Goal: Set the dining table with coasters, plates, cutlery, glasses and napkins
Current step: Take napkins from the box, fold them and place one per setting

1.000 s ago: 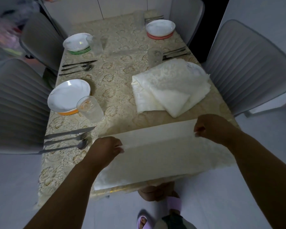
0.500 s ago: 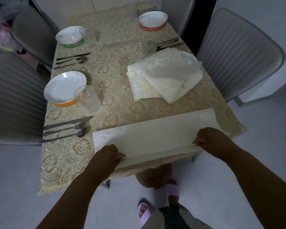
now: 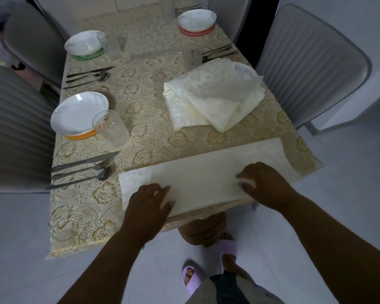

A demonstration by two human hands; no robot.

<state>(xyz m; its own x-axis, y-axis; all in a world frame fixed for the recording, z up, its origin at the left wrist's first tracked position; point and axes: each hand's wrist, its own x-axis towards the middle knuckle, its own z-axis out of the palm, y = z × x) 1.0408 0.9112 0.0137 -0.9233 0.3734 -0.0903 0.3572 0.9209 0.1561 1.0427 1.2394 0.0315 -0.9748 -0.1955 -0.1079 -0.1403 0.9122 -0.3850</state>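
Note:
A cream napkin (image 3: pixel 206 172) lies folded into a long strip along the near edge of the table (image 3: pixel 145 106). My left hand (image 3: pixel 149 205) rests flat on its near left part, fingers spread. On the strip's near right part my right hand (image 3: pixel 266 183) presses down with straight fingers. A pile of folded cream napkins (image 3: pixel 211 95) lies over a white plate (image 3: pixel 244 68) at the right. White plates sit on an orange coaster (image 3: pixel 81 134), a green coaster (image 3: pixel 88 57) and a pink coaster (image 3: pixel 196 31).
A glass (image 3: pixel 111 128) stands by the near left plate, with a knife, fork and spoon (image 3: pixel 81 170) in front of it. More cutlery (image 3: pixel 88 76) and glasses (image 3: pixel 192 55) lie farther back. Grey chairs (image 3: pixel 309 55) flank both sides.
The napkin was folded over toward me into a narrow strip and laid flat. Both hands let go of its edge and now press on it.

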